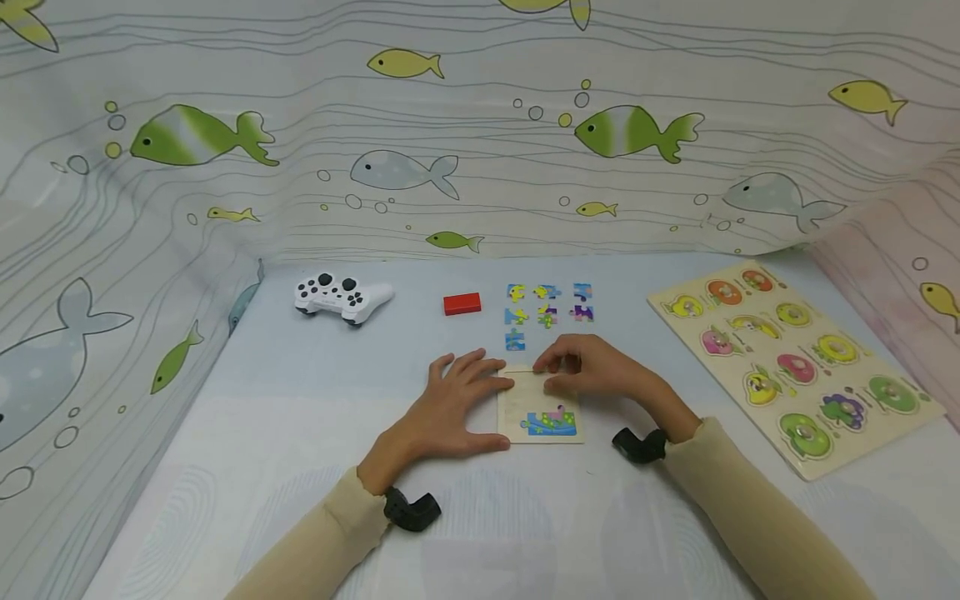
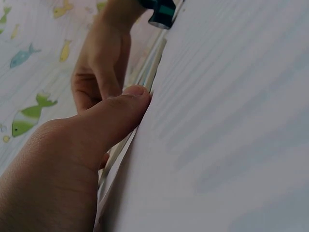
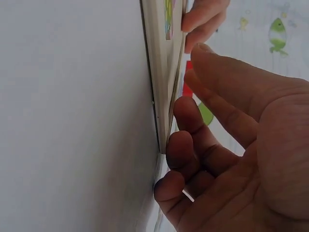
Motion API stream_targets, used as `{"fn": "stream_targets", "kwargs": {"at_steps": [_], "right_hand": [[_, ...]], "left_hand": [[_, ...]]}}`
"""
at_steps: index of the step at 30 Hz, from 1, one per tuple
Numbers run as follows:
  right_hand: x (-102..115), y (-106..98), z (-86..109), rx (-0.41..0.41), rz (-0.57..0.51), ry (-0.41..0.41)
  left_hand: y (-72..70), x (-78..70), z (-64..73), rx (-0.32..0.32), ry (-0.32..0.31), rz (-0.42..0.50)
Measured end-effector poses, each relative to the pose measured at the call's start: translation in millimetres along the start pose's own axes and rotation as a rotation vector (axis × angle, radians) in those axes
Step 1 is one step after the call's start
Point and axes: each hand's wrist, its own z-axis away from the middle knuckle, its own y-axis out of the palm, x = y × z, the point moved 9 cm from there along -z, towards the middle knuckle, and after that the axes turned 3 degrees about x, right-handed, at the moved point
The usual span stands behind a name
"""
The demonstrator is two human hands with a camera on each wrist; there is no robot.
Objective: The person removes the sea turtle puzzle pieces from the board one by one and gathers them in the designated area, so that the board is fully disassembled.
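Observation:
A small wooden puzzle board (image 1: 525, 407) lies flat on the table in the head view. Joined jigsaw pieces (image 1: 551, 423), blue, green and pink, fill part of its lower right. My left hand (image 1: 457, 404) spreads its fingers along the board's left side, with fingertips and thumb touching the edge. Over the board's upper right is my right hand (image 1: 592, 367), its fingers loosely bent and thumb near the index finger. In the right wrist view, no piece shows between the thumb (image 3: 217, 65) and fingers. Several loose jigsaw pieces (image 1: 516, 317) lie in columns beyond the board.
Behind the board sits a red block (image 1: 462, 303), with a white game controller (image 1: 341, 297) farther left. A large wooden fruit peg puzzle (image 1: 795, 367) lies angled at the right. Fish-patterned sheeting (image 1: 487, 117) rises behind the table.

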Motion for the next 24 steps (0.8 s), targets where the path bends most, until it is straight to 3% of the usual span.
{"fn": "stream_targets", "kwargs": {"at_steps": [24], "right_hand": [[29.9,22.2,16.2,0.173,0.115,-0.053]], "left_hand": [[1.0,2.0,0.8,-0.004,0.003,0.023]]}}
